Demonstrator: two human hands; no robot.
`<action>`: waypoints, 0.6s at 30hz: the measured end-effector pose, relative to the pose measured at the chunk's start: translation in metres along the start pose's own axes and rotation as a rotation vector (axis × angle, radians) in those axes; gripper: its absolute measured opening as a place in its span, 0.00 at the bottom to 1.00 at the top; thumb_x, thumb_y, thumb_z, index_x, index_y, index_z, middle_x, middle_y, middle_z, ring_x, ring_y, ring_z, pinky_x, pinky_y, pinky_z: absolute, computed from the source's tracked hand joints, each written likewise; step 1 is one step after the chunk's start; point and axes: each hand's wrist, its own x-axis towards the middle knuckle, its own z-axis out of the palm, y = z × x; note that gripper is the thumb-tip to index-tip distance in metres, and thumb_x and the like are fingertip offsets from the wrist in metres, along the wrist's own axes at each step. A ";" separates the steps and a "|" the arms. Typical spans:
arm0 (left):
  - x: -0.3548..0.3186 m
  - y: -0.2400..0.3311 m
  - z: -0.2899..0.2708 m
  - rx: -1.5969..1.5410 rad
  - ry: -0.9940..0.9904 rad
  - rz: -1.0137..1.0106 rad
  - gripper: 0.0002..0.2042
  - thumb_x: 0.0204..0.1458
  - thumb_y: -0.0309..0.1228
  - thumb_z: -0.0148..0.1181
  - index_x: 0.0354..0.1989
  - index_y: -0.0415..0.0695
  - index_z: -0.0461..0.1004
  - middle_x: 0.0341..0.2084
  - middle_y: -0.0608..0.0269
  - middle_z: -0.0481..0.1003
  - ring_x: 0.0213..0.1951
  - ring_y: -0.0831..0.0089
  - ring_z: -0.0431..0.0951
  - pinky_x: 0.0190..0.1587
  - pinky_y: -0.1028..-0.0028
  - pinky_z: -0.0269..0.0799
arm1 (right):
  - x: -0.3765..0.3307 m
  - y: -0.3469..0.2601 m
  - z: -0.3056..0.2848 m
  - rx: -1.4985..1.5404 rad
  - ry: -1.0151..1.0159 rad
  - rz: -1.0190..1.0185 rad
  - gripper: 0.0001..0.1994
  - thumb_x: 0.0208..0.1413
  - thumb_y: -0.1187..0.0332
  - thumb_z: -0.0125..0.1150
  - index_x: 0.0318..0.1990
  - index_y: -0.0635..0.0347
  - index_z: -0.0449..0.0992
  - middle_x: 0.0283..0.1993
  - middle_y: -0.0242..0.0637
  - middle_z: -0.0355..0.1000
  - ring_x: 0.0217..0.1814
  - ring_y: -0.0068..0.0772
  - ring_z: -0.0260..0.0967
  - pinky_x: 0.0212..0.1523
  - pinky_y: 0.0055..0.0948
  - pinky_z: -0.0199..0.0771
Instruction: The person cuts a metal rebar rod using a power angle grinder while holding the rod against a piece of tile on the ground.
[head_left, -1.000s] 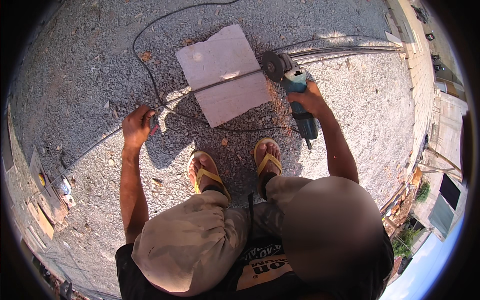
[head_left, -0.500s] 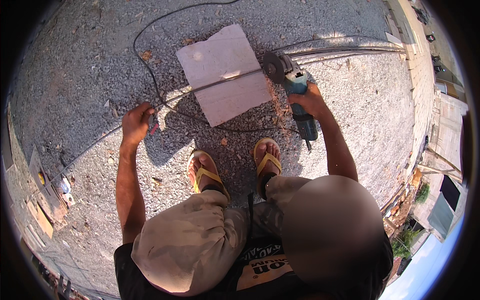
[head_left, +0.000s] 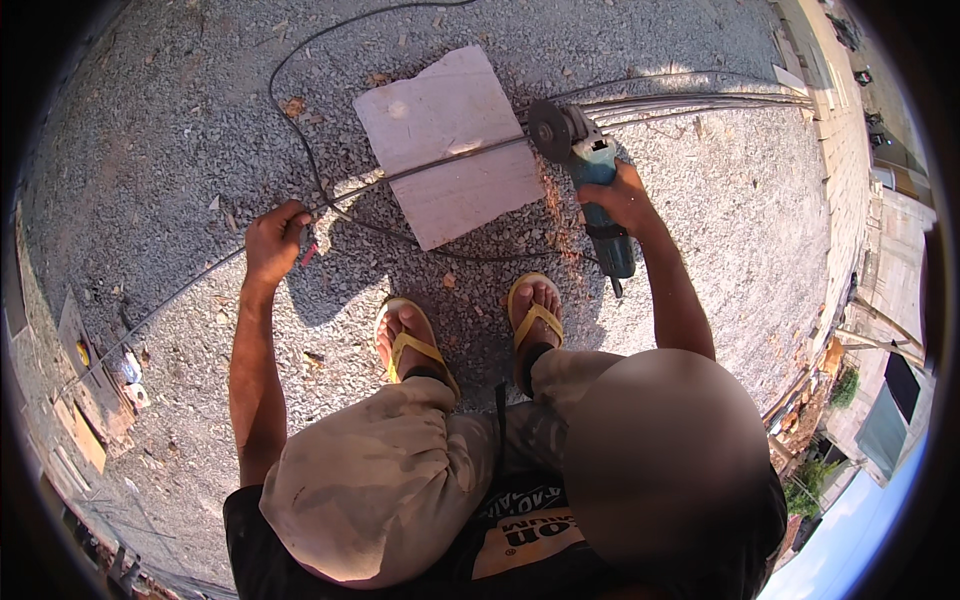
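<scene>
My right hand (head_left: pixel 617 197) is wrapped round the teal body of an angle grinder (head_left: pixel 600 212), its dark round disc (head_left: pixel 549 131) at the far end. That disc is beside the right edge of a pale, flat slab (head_left: pixel 440 108) on the gravel. A long thin metal rod (head_left: pixel 455 158) lies across the slab, reaching the disc area; whether they touch, I cannot tell. On the left, my left hand (head_left: pixel 275 240) is closed on this rod, which runs on toward the lower left. A small red piece (head_left: pixel 309 255) shows just beside my left fingers.
A black cable (head_left: pixel 290 120) loops over the gravel, passing under the rod and near my feet in yellow flip-flops (head_left: pixel 420 345). More long rods (head_left: pixel 700 102) lie at the far right by a block wall (head_left: pixel 818 130). Boards (head_left: pixel 85 435) lie at far left.
Both hands keep their holds and nearly the same places. The grinder's disc has shifted very slightly, up and to the right.
</scene>
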 end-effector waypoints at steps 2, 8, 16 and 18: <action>0.000 0.000 0.000 0.000 -0.010 -0.020 0.03 0.54 0.27 0.61 0.34 0.45 0.80 0.20 0.57 0.76 0.22 0.61 0.78 0.28 0.65 0.69 | 0.001 0.000 0.001 -0.013 0.010 0.012 0.30 0.33 0.62 0.76 0.47 0.66 0.77 0.43 0.43 0.79 0.45 0.37 0.76 0.48 0.34 0.75; -0.001 0.002 0.001 0.008 0.013 -0.001 0.03 0.53 0.26 0.61 0.33 0.45 0.80 0.20 0.58 0.77 0.22 0.62 0.77 0.28 0.65 0.70 | -0.004 -0.009 -0.002 0.021 -0.035 -0.007 0.29 0.34 0.63 0.76 0.47 0.66 0.78 0.43 0.42 0.79 0.44 0.36 0.77 0.48 0.33 0.76; -0.001 0.003 0.001 0.001 0.027 0.006 0.02 0.54 0.26 0.61 0.33 0.44 0.80 0.21 0.59 0.78 0.22 0.64 0.77 0.28 0.66 0.70 | -0.006 -0.003 0.002 -0.053 0.012 -0.095 0.27 0.33 0.62 0.77 0.43 0.68 0.78 0.39 0.42 0.79 0.40 0.37 0.77 0.45 0.34 0.77; -0.003 0.000 0.001 -0.002 0.032 0.004 0.02 0.54 0.27 0.61 0.32 0.44 0.80 0.22 0.59 0.78 0.22 0.64 0.77 0.28 0.65 0.70 | -0.003 0.015 0.010 -0.059 0.025 -0.101 0.26 0.33 0.63 0.77 0.42 0.68 0.78 0.37 0.41 0.79 0.39 0.36 0.77 0.43 0.34 0.77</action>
